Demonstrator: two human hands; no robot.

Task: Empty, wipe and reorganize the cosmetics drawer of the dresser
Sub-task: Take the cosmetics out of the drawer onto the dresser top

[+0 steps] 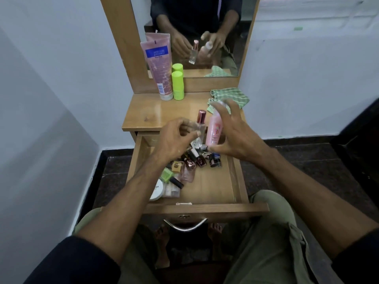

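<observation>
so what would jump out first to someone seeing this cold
Two hands over the open drawer: the left hand pinches a clear perfume bottle, the right hand spreads around a pink bottle. Below them small cosmetics clutter the drawer's left and back. On the top stand a pink tube and green stick.

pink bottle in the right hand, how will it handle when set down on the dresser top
The pink bottle is tall and narrow, so it probably tips easily. It looks like smooth plastic, likely light and somewhat slippery. The right hand has only a loose, spread-fingered hold, so it could slip.
</observation>
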